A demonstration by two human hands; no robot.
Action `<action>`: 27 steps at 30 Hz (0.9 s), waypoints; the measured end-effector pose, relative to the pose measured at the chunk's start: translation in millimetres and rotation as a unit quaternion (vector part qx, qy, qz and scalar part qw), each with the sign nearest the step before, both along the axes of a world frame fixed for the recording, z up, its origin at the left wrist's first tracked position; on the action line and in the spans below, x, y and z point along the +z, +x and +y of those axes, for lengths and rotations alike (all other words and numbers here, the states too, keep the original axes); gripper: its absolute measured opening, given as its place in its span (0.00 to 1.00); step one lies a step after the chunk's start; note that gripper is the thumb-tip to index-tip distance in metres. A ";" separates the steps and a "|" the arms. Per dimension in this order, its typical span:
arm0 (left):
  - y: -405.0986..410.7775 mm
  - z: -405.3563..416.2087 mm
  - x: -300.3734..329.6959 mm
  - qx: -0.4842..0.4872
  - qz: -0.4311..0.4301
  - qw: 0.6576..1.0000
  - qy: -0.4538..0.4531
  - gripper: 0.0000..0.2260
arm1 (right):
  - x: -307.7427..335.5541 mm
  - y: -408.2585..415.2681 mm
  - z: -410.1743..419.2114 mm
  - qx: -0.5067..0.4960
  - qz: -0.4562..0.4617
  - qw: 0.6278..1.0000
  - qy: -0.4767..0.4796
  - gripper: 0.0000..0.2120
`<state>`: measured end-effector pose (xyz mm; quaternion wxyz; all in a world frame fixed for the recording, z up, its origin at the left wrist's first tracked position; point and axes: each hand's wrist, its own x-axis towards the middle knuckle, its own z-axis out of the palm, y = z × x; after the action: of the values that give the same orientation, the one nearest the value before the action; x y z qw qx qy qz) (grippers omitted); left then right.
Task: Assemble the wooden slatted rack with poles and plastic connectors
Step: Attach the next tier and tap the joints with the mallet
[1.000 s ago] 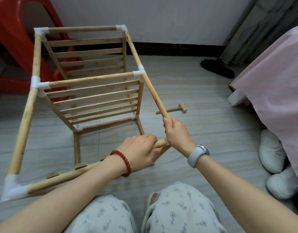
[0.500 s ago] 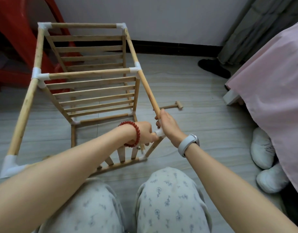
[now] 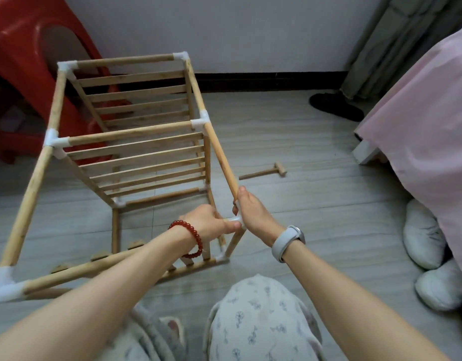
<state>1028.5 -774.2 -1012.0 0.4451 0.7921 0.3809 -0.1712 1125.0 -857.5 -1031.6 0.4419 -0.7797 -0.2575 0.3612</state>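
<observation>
While both hands (image 3: 253, 213) clench the connector (image 3: 233, 220), mallet (image 3: 263, 172) just beyond.

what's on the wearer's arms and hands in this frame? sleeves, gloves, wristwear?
Both forearms bare, no sleeves or gloves. The left hand has a red beaded bracelet at its wrist; the right hand has a pale grey band with a rounded watch-like body.

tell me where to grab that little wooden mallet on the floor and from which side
Grip the wooden mallet by its handle, near the middle, coming straight down from above. It lies flat on the floor with open space around it, head pointing toward the bed, so fingers can close across the thin round shaft; the short head offers less to hold.
</observation>
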 end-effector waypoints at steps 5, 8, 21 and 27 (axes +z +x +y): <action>-0.9 -5.1 2.6 -0.007 -0.009 0.998 0.058 0.16 | -1.8 0.2 1.7 -0.017 -0.016 1.000 0.019 0.18; -3.0 -9.2 2.2 -0.006 -0.008 0.997 0.081 0.17 | -4.6 -0.6 4.1 -0.025 -0.031 0.999 0.012 0.18; -0.5 -1.8 -4.8 -0.026 -0.019 0.998 0.062 0.19 | -5.5 6.3 3.6 0.012 -0.030 0.999 -0.007 0.18; -16.7 -0.2 -4.8 -0.198 -0.055 0.955 0.215 0.15 | -3.8 6.0 -0.1 0.031 -0.014 0.999 -0.022 0.15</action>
<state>1011.8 -774.4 -1016.8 0.2415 0.9368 0.2196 -0.1258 1131.0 -857.6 -1035.4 0.4096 -0.7858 -0.2795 0.3697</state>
